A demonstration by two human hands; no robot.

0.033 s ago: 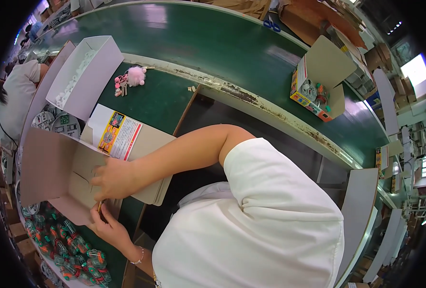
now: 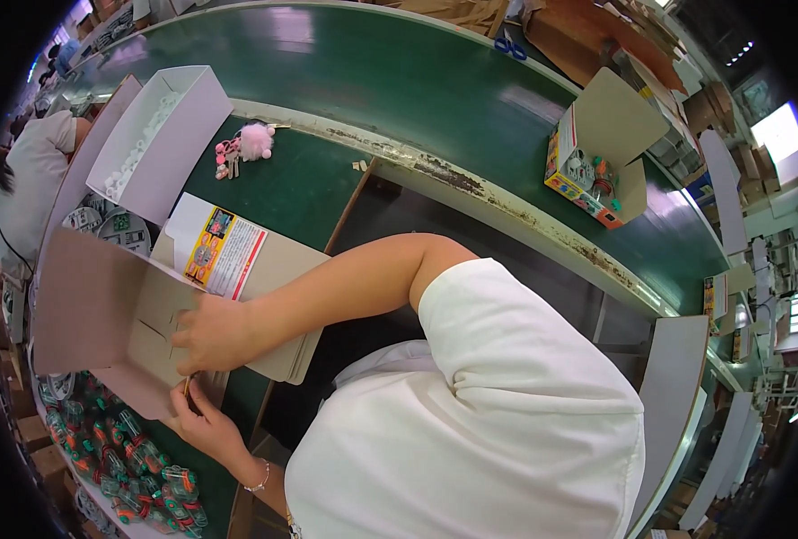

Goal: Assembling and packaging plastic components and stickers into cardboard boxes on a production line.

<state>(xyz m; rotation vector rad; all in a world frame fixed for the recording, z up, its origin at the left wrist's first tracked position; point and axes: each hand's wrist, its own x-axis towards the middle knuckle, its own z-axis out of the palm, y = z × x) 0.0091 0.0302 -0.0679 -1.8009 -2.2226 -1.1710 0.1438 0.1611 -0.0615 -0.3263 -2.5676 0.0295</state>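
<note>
An open cardboard box [image 2: 152,328], brown inside with its lid flap [image 2: 84,301] raised, lies on its stack at the left. My right hand [image 2: 215,332] reaches across from above, its bent fingers inside the box and its thumb near the corner. Just below, my left hand [image 2: 206,427], with a bracelet at the wrist, pinches the folded cardboard at that corner between thumb and fingers. Flat printed box blanks [image 2: 282,260] lie beneath my right forearm. Part of the right hand's grip is hidden by the hand itself.
Several clear toy-like pieces with green and orange parts [image 2: 138,467] are heaped below the box. A white box of small white parts [image 2: 147,135] and keys with a pink pompom [image 2: 255,142] lie beyond. A filled box [image 2: 596,171] sits on the green conveyor [image 2: 372,72].
The raised flap of the box has tipped slightly outward, to the left and up. Both my hands stay at the same corner.
</note>
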